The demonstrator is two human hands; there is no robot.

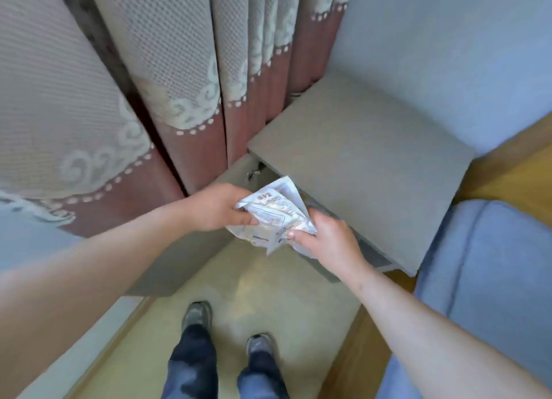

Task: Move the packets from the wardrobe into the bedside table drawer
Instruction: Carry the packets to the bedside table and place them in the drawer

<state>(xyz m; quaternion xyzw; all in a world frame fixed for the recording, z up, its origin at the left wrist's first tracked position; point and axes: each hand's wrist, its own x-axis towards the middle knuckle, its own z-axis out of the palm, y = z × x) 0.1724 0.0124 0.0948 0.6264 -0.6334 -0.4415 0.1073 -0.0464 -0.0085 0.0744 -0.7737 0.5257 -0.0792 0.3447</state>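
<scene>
A bundle of crinkled white packets [274,213] with printed labels hangs over the pulled-out drawer [179,267] of the grey bedside table [358,165]. My left hand [218,207] grips the bundle's left side, fingers curled round it. My right hand [325,237] pinches its lower right corner with the thumb on top. The packets hide most of the drawer's inside. The wardrobe is out of view.
Patterned beige and maroon curtains [167,79] hang right behind the drawer. A blue-covered bed [490,264] with a wooden frame lies to the right. My feet [227,330] stand on the pale floor below the drawer.
</scene>
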